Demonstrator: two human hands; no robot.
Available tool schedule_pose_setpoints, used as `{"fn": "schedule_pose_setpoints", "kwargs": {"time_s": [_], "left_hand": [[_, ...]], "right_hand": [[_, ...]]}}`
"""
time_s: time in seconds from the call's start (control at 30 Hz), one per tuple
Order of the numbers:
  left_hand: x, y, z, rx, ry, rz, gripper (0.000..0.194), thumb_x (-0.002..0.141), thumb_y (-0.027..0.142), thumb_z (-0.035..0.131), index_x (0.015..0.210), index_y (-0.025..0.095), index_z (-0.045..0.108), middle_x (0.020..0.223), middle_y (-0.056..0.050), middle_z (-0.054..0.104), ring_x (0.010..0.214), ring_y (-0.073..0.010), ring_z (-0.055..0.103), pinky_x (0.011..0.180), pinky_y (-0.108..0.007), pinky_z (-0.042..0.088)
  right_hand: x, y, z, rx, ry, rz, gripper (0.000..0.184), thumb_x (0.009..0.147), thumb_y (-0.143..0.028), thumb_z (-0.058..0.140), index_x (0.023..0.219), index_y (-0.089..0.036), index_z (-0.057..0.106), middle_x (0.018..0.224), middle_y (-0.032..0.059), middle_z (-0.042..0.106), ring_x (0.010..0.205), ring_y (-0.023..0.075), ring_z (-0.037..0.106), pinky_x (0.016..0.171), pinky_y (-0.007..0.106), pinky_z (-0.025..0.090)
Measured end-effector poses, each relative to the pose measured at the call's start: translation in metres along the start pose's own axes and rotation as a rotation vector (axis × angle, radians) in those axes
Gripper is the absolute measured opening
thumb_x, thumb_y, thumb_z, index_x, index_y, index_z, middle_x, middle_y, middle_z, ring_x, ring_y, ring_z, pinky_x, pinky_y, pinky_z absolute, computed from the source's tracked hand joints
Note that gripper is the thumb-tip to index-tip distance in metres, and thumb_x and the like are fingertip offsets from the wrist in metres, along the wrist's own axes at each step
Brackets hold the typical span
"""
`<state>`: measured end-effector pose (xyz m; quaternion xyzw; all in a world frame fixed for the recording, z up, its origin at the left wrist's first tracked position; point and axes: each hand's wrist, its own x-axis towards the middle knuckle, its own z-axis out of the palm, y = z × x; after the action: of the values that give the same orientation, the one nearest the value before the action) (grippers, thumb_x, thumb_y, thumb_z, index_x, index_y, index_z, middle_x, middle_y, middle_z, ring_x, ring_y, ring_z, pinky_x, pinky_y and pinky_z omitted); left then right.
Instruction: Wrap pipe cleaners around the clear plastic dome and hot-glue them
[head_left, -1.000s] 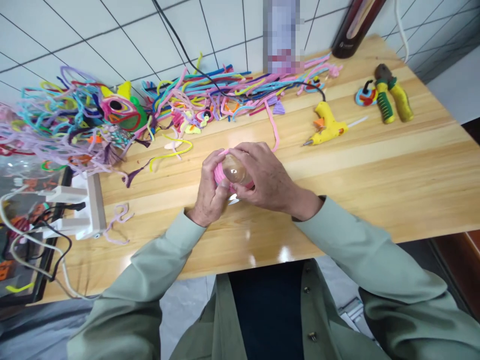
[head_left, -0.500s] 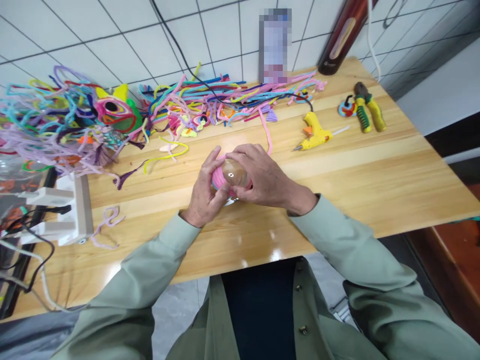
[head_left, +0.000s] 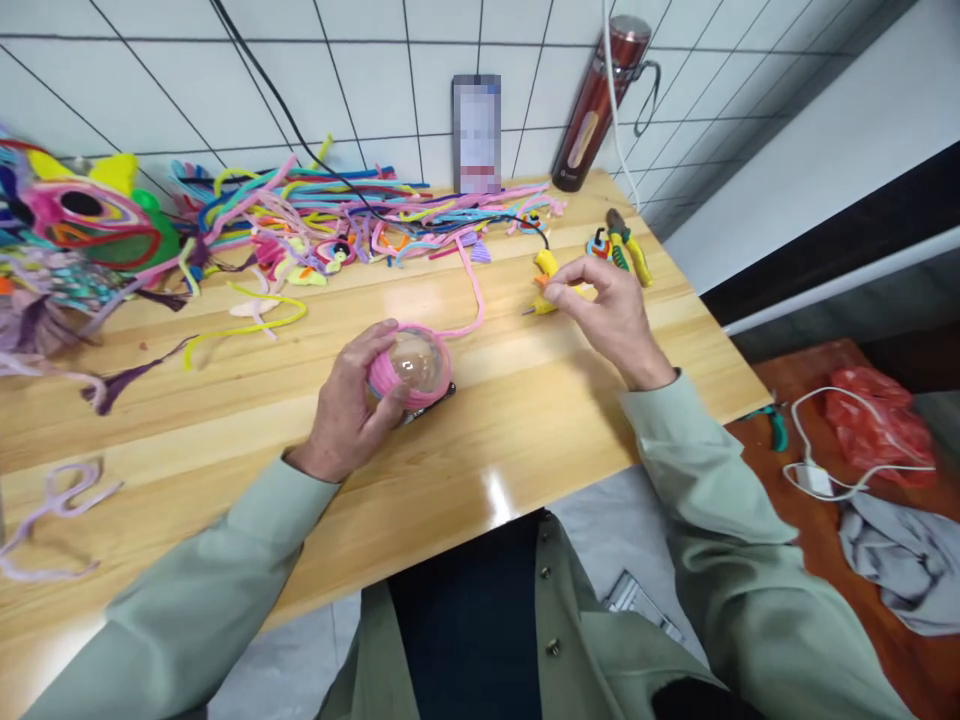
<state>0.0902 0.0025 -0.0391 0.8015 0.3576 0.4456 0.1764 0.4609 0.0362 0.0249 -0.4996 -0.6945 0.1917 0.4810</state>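
My left hand (head_left: 349,400) is wrapped round the left side of a clear, dome-topped round object (head_left: 415,360). Pink pipe cleaner (head_left: 385,375) is wound about it, and one loose pink end (head_left: 478,290) trails up toward the pile. A dark, shiny edge pokes out beneath the object at its lower right. Over the yellow glue gun (head_left: 546,262) is my right hand (head_left: 611,315), its thumb and forefinger tips pinched together near the orange trigger. It hides much of the gun; whether it touches the gun I cannot tell.
Many coloured pipe cleaners (head_left: 360,205) lie along the wall beside a colourful fish-like mask (head_left: 90,215). A phone (head_left: 477,135) leans on the tiles near a red thermos flask (head_left: 600,105). Pliers (head_left: 628,245) lie behind my right hand. A black cord (head_left: 285,110) runs to the glue gun.
My right hand has let go of the round object and moved right to the glue gun. My left hand still holds the object. The view has swung right.
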Motion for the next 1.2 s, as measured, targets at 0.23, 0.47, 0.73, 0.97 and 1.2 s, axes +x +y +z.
{"fn": "schedule_pose_setpoints", "kwargs": {"time_s": [0.23,0.47,0.73,0.97,1.2], "left_hand": [[-0.004,-0.013,0.003,-0.038,0.021,0.033,0.063,0.108,0.057,0.073,0.166,0.037,0.055,0.17,-0.01,0.065,0.154,-0.0472,0.066,0.127,-0.081,0.057],[-0.003,-0.012,0.002,-0.029,0.001,0.032,0.063,0.11,0.054,0.072,0.167,0.037,0.052,0.173,-0.008,0.063,0.156,-0.0465,0.064,0.128,-0.082,0.057],[-0.004,-0.013,0.004,-0.055,0.012,0.028,0.062,0.11,0.054,0.073,0.167,0.037,0.053,0.171,-0.009,0.064,0.158,-0.046,0.063,0.129,-0.081,0.057],[-0.002,-0.01,0.004,-0.052,0.007,0.022,0.059,0.111,0.057,0.07,0.164,0.037,0.054,0.172,-0.008,0.064,0.159,-0.0443,0.062,0.13,-0.077,0.057],[-0.002,-0.01,0.005,-0.045,0.02,0.031,0.058,0.111,0.057,0.071,0.163,0.038,0.056,0.17,-0.008,0.065,0.159,-0.0402,0.064,0.132,-0.072,0.058]], "right_hand": [[-0.011,0.0,0.007,0.359,0.014,0.301,0.061,0.077,-0.084,0.094,0.088,-0.027,0.075,0.087,-0.0002,0.075,0.083,0.0207,0.07,0.097,0.051,0.068],[-0.016,-0.013,0.027,0.488,-0.019,0.357,0.058,0.072,-0.08,0.096,0.084,-0.028,0.074,0.083,-0.0005,0.073,0.084,0.0219,0.071,0.099,0.049,0.065],[-0.02,-0.022,0.04,0.536,-0.063,0.342,0.045,0.084,-0.07,0.088,0.083,-0.027,0.075,0.08,0.0011,0.075,0.08,0.0221,0.072,0.091,0.045,0.065],[-0.026,-0.019,0.047,0.46,-0.022,0.252,0.042,0.088,-0.064,0.086,0.079,-0.028,0.067,0.079,-0.0012,0.069,0.079,0.0201,0.066,0.088,0.043,0.062],[-0.024,-0.02,0.056,0.372,0.004,0.235,0.049,0.091,-0.07,0.074,0.073,-0.03,0.052,0.074,-0.0022,0.058,0.074,0.0202,0.058,0.08,0.043,0.058]]}}
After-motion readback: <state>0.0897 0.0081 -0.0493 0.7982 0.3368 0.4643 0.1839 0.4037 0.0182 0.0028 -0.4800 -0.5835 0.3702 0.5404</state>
